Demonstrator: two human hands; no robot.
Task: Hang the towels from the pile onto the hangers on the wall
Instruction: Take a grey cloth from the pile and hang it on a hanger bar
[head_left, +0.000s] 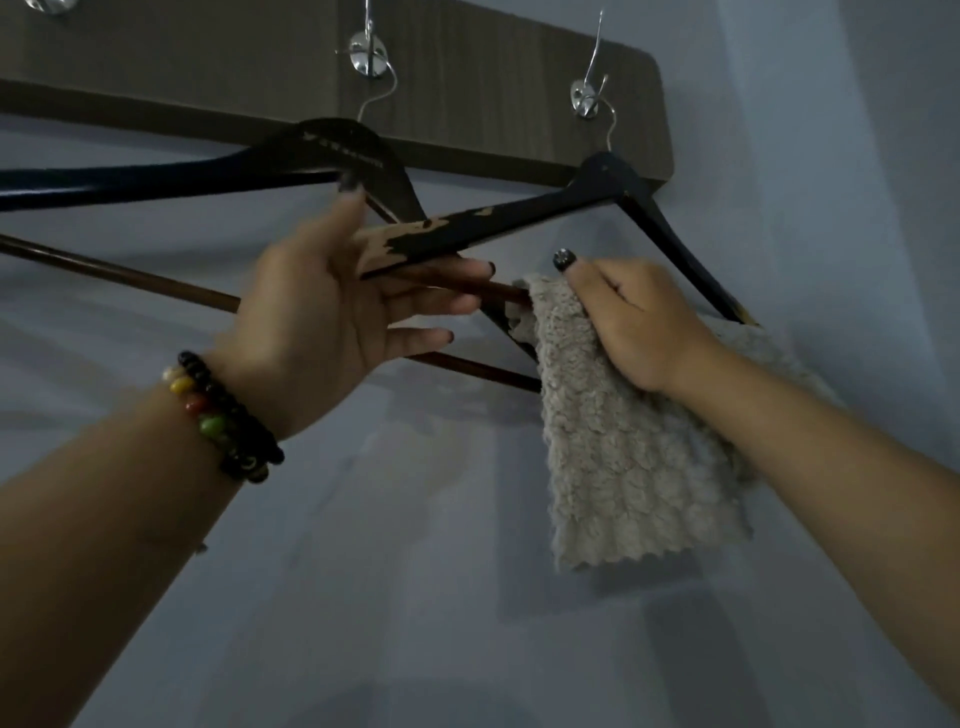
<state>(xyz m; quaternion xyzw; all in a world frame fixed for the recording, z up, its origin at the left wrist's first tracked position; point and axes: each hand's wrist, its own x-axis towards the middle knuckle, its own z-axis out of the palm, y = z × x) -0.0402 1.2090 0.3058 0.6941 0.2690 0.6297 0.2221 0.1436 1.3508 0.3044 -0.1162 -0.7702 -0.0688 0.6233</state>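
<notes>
Bare forearms, beaded bracelets (223, 418) on left wrist, dark-painted nails

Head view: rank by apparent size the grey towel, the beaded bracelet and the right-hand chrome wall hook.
1. Grey towel, clearly the largest.
2. Beaded bracelet; it sits nearer the camera, which inflates it.
3. Chrome wall hook, the smallest as seen, though farthest away.

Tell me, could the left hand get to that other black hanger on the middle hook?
Probably yes. The left hand holds the worn arm of the right hanger, and its fingertip already nears the middle hanger, with nothing between them. It would need to let go first.
</notes>
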